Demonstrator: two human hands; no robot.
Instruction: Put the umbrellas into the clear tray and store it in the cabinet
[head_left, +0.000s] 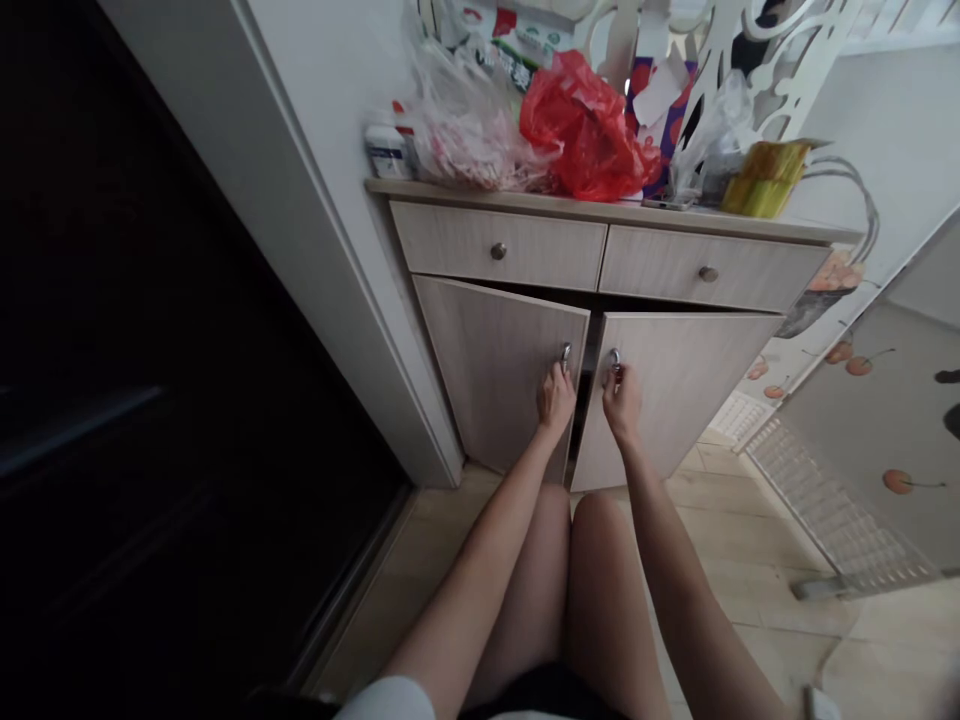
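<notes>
Low in front of me stands a pale wood cabinet with two drawers above two doors. My left hand (556,400) is closed on the metal handle (566,352) of the left door (495,370). On the right door (682,390), my right hand (622,403) grips the matching handle (615,357). Both doors are slightly ajar, with a dark gap between them and along their top edges. What lies inside is hidden in shadow. Above my hands, the left drawer (442,240) and the right drawer (757,278) are closed.
On the cabinet top are a clear plastic bag (472,130), a red plastic bag (585,130), a white bottle (387,150) and a yellow package (765,178). A dark door (187,450) is at left; a cherry-patterned panel (870,430) stands at right. My knees are close to the doors.
</notes>
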